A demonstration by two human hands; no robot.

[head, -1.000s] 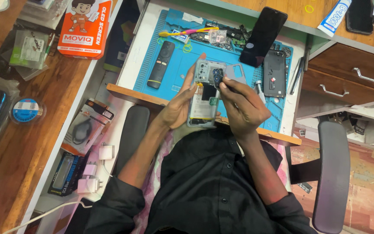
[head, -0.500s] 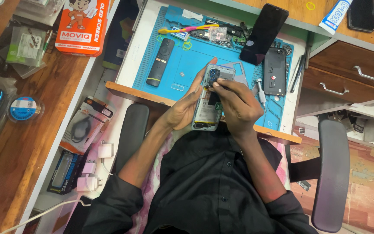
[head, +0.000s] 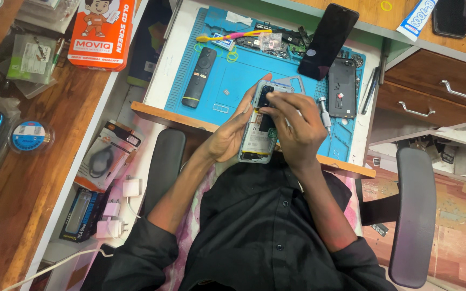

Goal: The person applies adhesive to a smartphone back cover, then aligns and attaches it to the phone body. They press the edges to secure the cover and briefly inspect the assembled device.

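1. Blue silicone is what I see beneath everything: a work mat (head: 233, 81) lies under and beyond both of my hands, and the opened phone (head: 258, 136) is held above its near edge.
2. My left hand (head: 232, 137) cradles the phone from the left and underneath, fingers curled up along its side and the thumb reaching to the top corner near the camera block. The hand is wrapped around the phone's body, not spread flat.
3. My right hand (head: 296, 128) sits on the phone's right half, fingertips bunched together and pressing on the dark part at its upper end. I cannot tell whether they pinch a small piece there or only push on it.
4. The phone stands lengthwise between the two hands, its back cover off, exposed innards facing up, its lower end pointing toward my chest.
5. Just right of my right hand a screwdriver (head: 323, 112) lies on the mat, and past it a dark back cover (head: 342, 88).
6. Beyond the right hand's fingertips a black phone (head: 328, 40) lies tilted across the mat's far edge.
7. Left of my left hand, well apart, a black remote control (head: 199, 76) lies on the mat.
8. Far off to the left of that hand, an orange box (head: 101, 32) lies on the wooden bench.
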